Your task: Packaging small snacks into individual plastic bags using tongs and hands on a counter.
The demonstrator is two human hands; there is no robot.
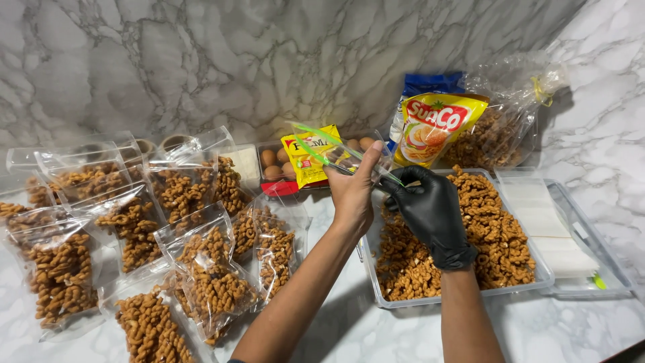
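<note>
My bare left hand (353, 191) holds up an empty clear zip bag (336, 151) with a green seal strip, pinching it near its mouth. My right hand (430, 208), in a black glove, grips the same bag's right end just above a clear plastic tray (457, 296) heaped with brown twisted snacks (497, 235). Both hands meet over the tray's left part. The bag looks empty.
Several filled snack bags (201, 269) lie at the left on the marble counter. Behind are an egg carton (272, 165), a yellow packet (309, 158), a yellow pouch (437, 128), a blue packet (430, 84) and a large tied snack bag (500, 134). A stack of empty bags (551, 228) lies in a lid at right.
</note>
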